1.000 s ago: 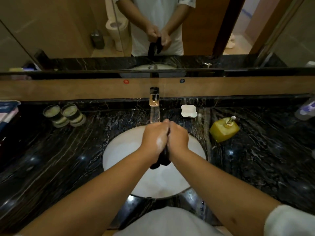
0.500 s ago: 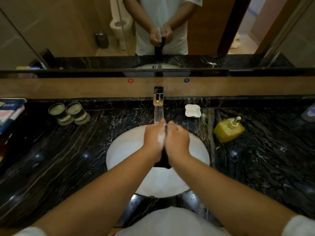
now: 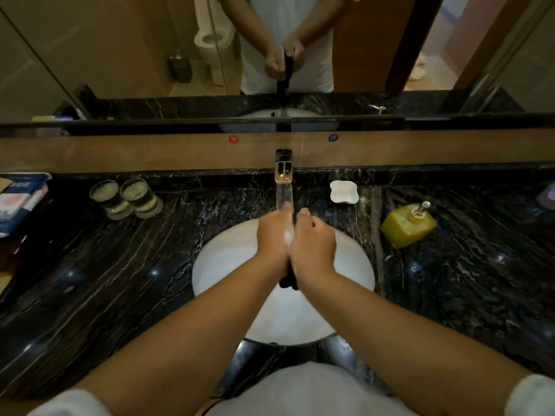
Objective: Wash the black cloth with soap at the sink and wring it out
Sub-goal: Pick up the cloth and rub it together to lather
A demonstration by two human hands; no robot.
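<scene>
Over the white sink basin my left hand and my right hand are pressed together with the black cloth squeezed between them. Both hands grip the cloth; only its dark lower end hangs out below the wrists, and a sliver shows between the fingertips. White soap lather sits on the edge of my left hand. The chrome faucet stands just beyond my fingertips.
A yellow soap dispenser lies on the black marble counter right of the basin. A white soap dish sits behind it near the faucet. Two glass tumblers stand at back left, packets at the far left edge.
My hands have slid slightly against each other around the cloth, and less of the cloth's hanging end shows below them. The view has shifted a little to the left.
</scene>
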